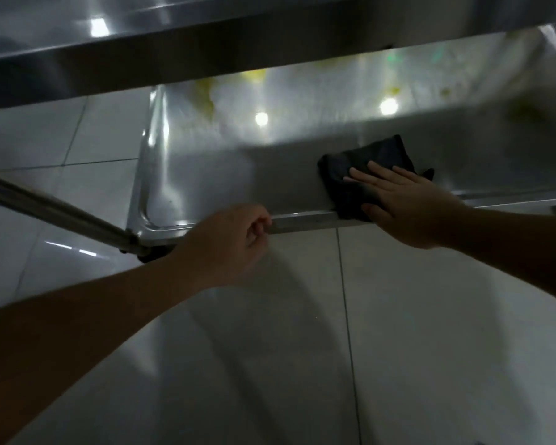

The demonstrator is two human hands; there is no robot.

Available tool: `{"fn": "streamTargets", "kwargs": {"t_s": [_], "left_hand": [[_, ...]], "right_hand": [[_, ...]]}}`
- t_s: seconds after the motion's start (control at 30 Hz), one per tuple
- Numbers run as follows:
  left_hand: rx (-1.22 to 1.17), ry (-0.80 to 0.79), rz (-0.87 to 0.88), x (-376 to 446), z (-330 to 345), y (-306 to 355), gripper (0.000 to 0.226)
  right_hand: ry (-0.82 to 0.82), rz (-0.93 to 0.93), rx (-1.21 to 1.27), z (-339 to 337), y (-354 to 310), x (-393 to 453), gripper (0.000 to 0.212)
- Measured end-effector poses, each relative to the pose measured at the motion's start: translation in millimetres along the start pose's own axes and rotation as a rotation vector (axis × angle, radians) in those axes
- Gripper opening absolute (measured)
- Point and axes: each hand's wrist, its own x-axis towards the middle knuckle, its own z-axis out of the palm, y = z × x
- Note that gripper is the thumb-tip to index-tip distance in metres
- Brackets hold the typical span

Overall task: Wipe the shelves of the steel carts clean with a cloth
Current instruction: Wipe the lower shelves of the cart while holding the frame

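1. The right hand (405, 203) lies flat with straight, spread fingers (363, 178) on a dark cloth (363, 165), pressing it onto the lower shelf (225, 168) of a steel cart; the hand is wide, not curled round anything.
2. The cloth is folded or bunched into a thick pad and sits at the near edge of the shelf, toward 3 o'clock of the picture's middle; its near part hangs over the rim (302, 220), and its far corner sticks out past the fingertips toward 12 o'clock.
3. The left hand (231, 242) is curled over the same near rim, at 9 o'clock from the cloth and apart from it; its fingers wrap the rim edge, so it holds the shelf rim.
4. The shelf surface shows yellow smears (206, 97) toward its far side, at 11 o'clock from the cloth, along with bright spots of reflected light.
5. An upper shelf (142, 56) of the cart crosses the top of the view, above the lower one.
6. A steel leg tube (55, 213) runs in from 9 o'clock to the shelf's near left corner, where a dark caster (148, 253) is partly seen.
7. Beneath everything lies a pale tiled floor (430, 332) with dark grout lines.
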Motion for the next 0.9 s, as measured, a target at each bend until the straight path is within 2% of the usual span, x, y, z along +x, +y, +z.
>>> {"fn": "streamTargets", "kwargs": {"t_s": [0.13,0.2,0.33,0.47,0.63,0.7,0.83,0.9], "left_hand": [[0.129,0.034,0.054,31.8,12.0,19.1,0.018],[0.187,0.1,0.075,47.0,23.0,25.0,0.024],[0.12,0.189,-0.067,75.9,53.1,46.0,0.042],[0.11,0.118,-0.119,95.1,88.0,76.2,0.057],[0.1,0.124,-0.181,115.1,111.9,106.6,0.058],[0.123,0.13,-0.195,122.5,119.8,114.0,0.059],[0.193,0.126,-0.212,126.5,130.0,116.6,0.062],[0.212,0.141,-0.21,124.1,131.9,116.6,0.063]], "right_hand": [[-0.018,0.049,0.013,-0.6,39.3,-30.1,0.072],[0.0,0.093,0.0,-0.4,56.1,-43.3,0.074],[0.086,0.207,0.009,0.2,86.3,-74.9,0.07],[0.19,0.414,0.033,2.5,116.2,-104.2,0.072],[0.254,0.689,0.146,3.8,108.8,-98.6,0.07],[0.247,0.661,0.154,5.2,86.5,-85.7,0.073],[0.168,0.32,0.08,15.4,39.2,-63.4,0.069],[0.144,0.219,0.078,17.5,41.0,-64.7,0.064]]}}
